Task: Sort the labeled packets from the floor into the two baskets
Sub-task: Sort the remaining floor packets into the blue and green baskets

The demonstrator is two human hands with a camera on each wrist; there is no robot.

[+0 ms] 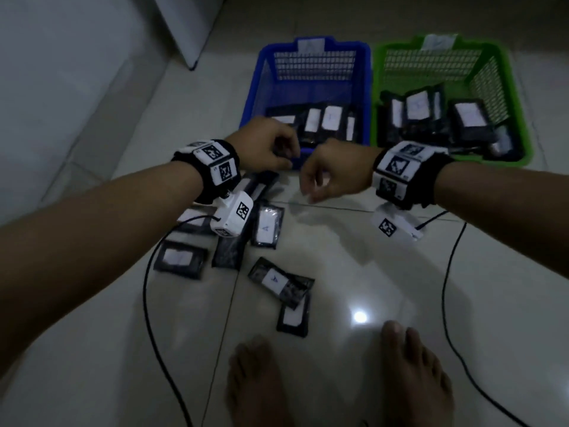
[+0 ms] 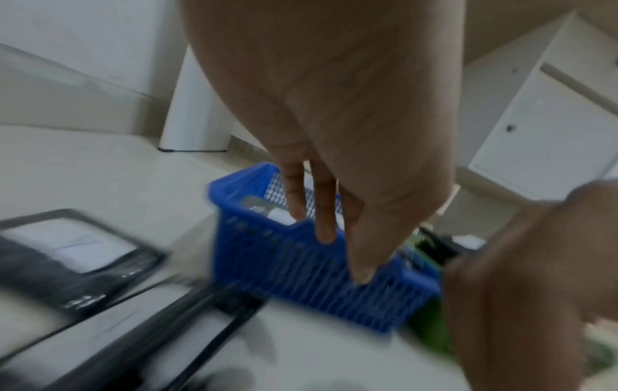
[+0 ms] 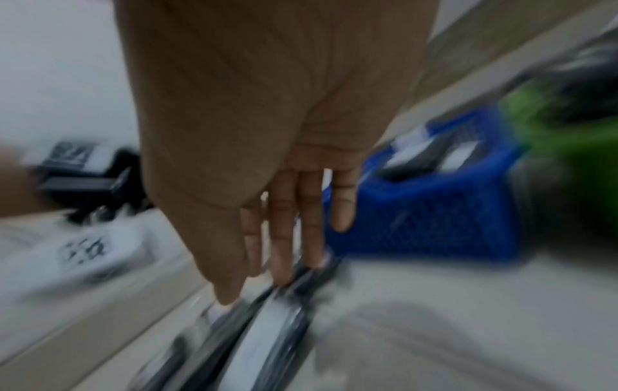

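Note:
The blue basket [image 1: 255, 87] and the green basket [image 1: 518, 103] stand side by side on the floor, both holding black packets with white labels. Several more packets lie on the tiles, among them one marked A [image 1: 267, 227] and another [image 1: 278, 280]. My left hand [image 1: 271, 151] hovers at the blue basket's [image 2: 301, 267] front rim, its fingers [image 2: 326, 224] straight and empty. My right hand [image 1: 320, 183] hangs just right of it, holding nothing. In the blurred right wrist view its fingers [image 3: 284, 251] point down over floor packets [image 3: 261, 330]; contact cannot be told.
Two black cables [image 1: 147, 303] [image 1: 446, 288] run across the glossy tiles from the wrist cameras. My bare feet [image 1: 412, 371] stand at the near edge. A white wall and a leaning white panel [image 1: 191, 29] lie to the left, a white cabinet [image 2: 542, 132] beyond.

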